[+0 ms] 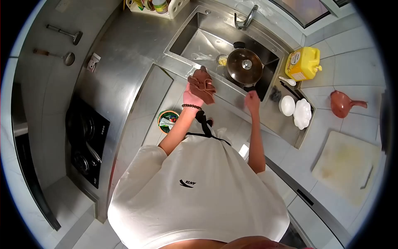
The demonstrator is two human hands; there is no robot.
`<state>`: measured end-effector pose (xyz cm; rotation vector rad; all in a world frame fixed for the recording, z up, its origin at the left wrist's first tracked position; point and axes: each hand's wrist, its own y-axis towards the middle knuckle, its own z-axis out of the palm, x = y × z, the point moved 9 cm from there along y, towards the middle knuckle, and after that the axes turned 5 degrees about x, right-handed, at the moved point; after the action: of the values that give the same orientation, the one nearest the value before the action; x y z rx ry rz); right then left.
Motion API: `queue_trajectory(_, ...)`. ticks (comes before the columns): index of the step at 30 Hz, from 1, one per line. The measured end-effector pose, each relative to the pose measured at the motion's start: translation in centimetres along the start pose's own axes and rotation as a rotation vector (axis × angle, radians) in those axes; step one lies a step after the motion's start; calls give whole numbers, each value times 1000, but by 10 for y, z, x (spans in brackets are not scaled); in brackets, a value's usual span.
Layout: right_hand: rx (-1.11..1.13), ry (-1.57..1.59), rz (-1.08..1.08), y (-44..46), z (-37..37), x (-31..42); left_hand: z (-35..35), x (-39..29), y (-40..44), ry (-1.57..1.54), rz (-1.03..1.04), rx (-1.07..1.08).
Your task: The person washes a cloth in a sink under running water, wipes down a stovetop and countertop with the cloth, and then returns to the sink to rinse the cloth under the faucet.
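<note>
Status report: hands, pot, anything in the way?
Left hand holding brown cloth. Right hand by pot handle, contact unclear. Lidded pot in sink; faucet beyond.

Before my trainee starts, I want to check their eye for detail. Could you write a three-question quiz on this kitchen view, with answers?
1. What does the left hand hold?
2. True or false: the yellow plastic jug stands on the gas stove.
3. Which of these is the right hand nearest?
A) white bowl
B) lidded pot
C) cutting board

Key:
1. A brown cloth.
2. False; it stands beside the sink.
3. B.
</note>
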<state>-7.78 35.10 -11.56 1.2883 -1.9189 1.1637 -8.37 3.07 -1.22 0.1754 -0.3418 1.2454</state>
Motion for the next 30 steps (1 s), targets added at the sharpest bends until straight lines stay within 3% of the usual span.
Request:
queue_trajectory(2, -200, -113, -160, 29, -8, 24, 4, -9, 2, 39, 11, -25)
queue_trajectory(3, -198, -182, -115, 50, -46, 21, -15, 13, 21, -35, 10, -58)
queue_trajectory(9, -264, -586, 119, 148, -19, 90, 8, -46, 86, -46, -26, -110)
queue_trajectory(11, -170, -690, 273, 170, -8, 85, 13, -63, 105, 36, -48, -70)
queue_trajectory(17, -242, -788, 323, 194, 2, 75, 8, -109, 146, 31, 9, -195)
queue_trajectory(23, -377, -691, 276, 147, -25, 110, -6, -116, 177, 113, -110, -241)
queue_trajectory(30, -632, -455, 162, 13, -75, 136, -20, -72, 203, 108, -253, -329)
